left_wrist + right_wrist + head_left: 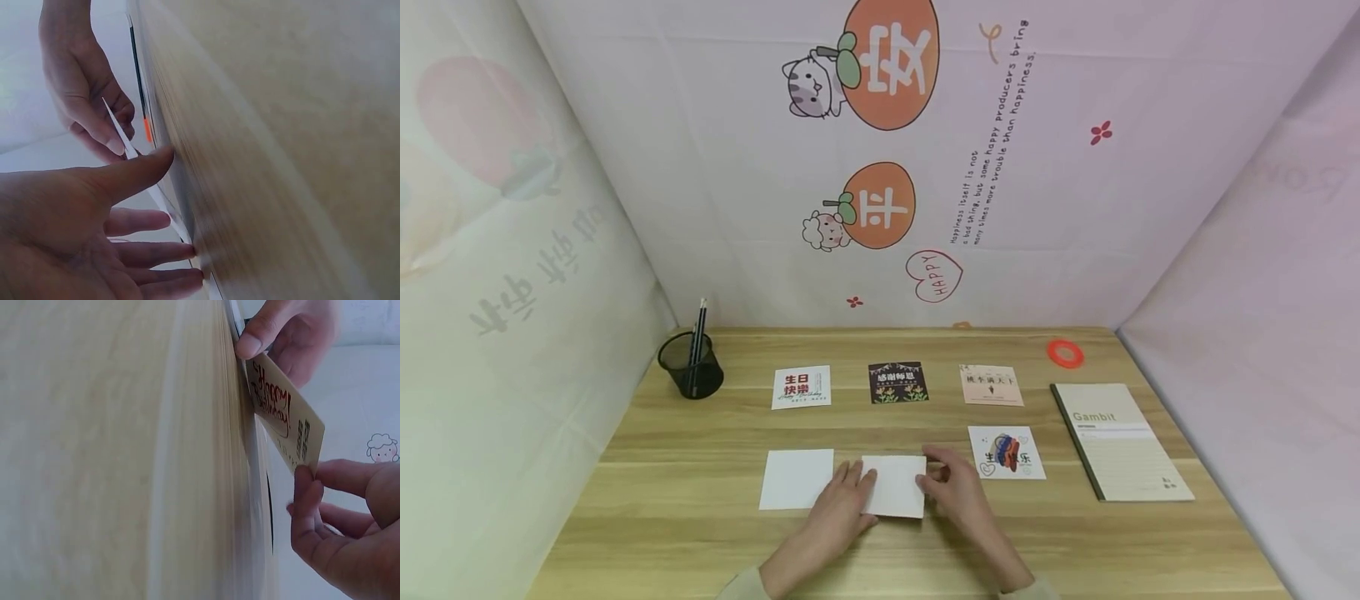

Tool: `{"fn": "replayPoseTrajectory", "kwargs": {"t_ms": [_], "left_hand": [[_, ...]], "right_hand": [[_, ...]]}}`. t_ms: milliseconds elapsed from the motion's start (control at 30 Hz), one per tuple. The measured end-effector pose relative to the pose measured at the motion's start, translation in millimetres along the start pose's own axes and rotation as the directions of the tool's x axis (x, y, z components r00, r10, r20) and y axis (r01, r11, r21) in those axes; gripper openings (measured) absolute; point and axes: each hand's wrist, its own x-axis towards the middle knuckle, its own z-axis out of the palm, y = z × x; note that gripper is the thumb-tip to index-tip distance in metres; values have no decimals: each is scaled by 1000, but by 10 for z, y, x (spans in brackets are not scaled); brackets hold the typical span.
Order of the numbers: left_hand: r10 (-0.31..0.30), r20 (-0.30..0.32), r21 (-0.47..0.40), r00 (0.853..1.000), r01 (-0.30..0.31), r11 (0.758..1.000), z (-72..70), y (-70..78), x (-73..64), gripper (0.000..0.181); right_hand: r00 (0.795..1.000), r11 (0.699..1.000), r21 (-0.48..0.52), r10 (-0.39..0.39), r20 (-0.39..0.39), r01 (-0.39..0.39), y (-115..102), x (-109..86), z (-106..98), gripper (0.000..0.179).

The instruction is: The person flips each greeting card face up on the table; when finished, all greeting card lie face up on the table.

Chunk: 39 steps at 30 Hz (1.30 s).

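A white card lies in front of me, its right side tilted up off the table. My right hand pinches that raised right edge between thumb and fingers. My left hand rests with straight fingers along the card's left edge, its thumb near the front corner. In the right wrist view, the underside of the card shows red "Happy Birthday!" lettering and a barcode. Just left of my left hand is another blank white card. Beyond my right hand lies a card with a colourful drawing.
Farther back lie a white card with red characters, a dark floral card and a cream card. A mesh cup holding pencils stands back left. On the right are a notebook and an orange-red ring.
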Motion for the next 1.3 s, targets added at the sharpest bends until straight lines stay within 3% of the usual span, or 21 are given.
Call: {"fn": "replayPoseTrajectory", "kwargs": {"t_ms": [267,533,800,933,1167,1300], "left_hand": [[53,-149,-41,987,-60,997,-89,-20,33,34],[125,-222,-110,967,-152,982,-164,-55,66,22],[167,-282,-170,945,-220,960,-235,-65,94,19],[142,-309,-196,940,-209,958,-263,-53,97,16],[53,-390,-186,919,-135,973,-282,-46,117,19],[-31,-370,-281,928,-80,956,-285,-64,127,21]], "right_hand": [[1000,998,55,-2,-2,2,13,9,-102,33],[1000,986,164,9,-18,-6,-11,-14,-174,21],[1000,985,173,-10,-30,15,20,-45,-224,21],[1000,972,234,-1,-27,8,38,-61,-233,19],[998,986,167,2,-66,9,32,-93,-220,10],[998,984,176,2,-70,10,34,-132,-196,11]]}}
